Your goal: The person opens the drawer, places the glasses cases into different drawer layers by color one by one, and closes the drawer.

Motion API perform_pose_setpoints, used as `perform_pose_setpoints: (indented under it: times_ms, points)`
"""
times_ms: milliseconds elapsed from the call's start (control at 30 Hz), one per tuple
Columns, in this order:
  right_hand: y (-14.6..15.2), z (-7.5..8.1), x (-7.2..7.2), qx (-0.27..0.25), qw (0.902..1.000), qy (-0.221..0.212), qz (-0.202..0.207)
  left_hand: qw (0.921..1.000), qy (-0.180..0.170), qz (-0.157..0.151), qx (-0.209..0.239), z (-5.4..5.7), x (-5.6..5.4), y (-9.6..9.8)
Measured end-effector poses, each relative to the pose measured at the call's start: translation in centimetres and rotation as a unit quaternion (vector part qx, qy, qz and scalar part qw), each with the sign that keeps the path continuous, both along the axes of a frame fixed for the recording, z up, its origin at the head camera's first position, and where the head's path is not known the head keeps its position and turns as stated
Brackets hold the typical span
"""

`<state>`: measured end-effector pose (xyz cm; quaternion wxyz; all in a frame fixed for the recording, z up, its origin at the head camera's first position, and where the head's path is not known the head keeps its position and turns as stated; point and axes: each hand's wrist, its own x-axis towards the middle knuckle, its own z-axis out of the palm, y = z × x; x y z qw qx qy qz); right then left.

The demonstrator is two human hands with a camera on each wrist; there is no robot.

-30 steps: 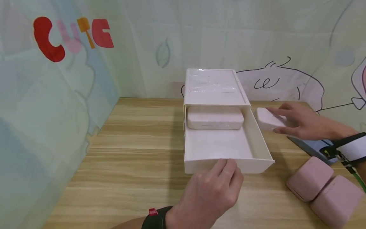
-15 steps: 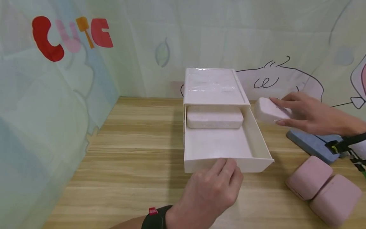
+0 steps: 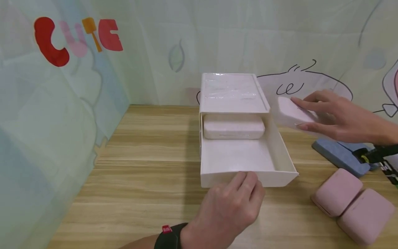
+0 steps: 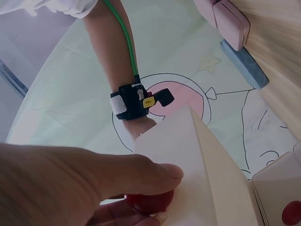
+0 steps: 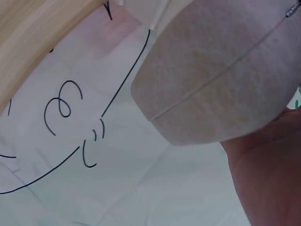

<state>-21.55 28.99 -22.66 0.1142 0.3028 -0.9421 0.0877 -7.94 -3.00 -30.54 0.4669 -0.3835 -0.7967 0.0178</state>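
Observation:
A white drawer point(image 3: 239, 157) stands pulled out of a small white cabinet point(image 3: 231, 91) in the head view. At its front panel my left hand point(image 3: 228, 211) pinches a round red knob point(image 4: 148, 203), seen between thumb and fingers in the left wrist view. Inside, against the back of the drawer, lies a pale pink case point(image 3: 234, 128). My right hand point(image 3: 339, 116) grips a second pale case point(image 3: 292, 112) between thumb and fingers, raised above the table just right of the cabinet. A seam and a zip pull point(image 5: 292, 8) show on it in the right wrist view.
Two pink cases point(image 3: 337, 192) lie side by side at the table's right. Blue cases point(image 3: 340, 157) lie behind them, partly hidden by the right wrist strap. A printed cloth point(image 3: 149, 69) hangs behind and at the left. Another red knob point(image 4: 292, 213) shows on the cabinet.
My right hand has lifted the pale case up from the table beside the cabinet, uncovering more of the blue cases. The left hand and the drawer have stayed in place.

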Motion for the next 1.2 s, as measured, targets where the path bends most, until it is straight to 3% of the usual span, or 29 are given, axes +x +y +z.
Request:
perform_pose_setpoints:
  times_ms: [167,433,633,933,1200]
  points:
    - [-1.3,0.6,0.5,0.005,0.9996,0.019,0.02,1.0,0.003,0.003,0.0,0.0,0.0,0.1]
    - [-3.7,1.2,1.5,-0.008,0.9973,0.034,0.065,0.9994,-0.024,0.018,-0.019,0.0,0.2,0.1]
    - [-5.4,1.5,1.9,-0.012,0.9961,0.025,0.084,0.9999,-0.006,0.005,-0.008,0.1,0.0,0.0]
    - [-8.0,1.9,2.1,0.001,0.9855,0.063,0.157,0.9999,0.013,-0.001,0.002,-0.1,-0.2,0.1]
    - [-9.2,2.3,2.3,0.012,0.9853,0.061,0.159,0.9998,0.02,-0.003,0.007,-0.1,-0.3,0.1]
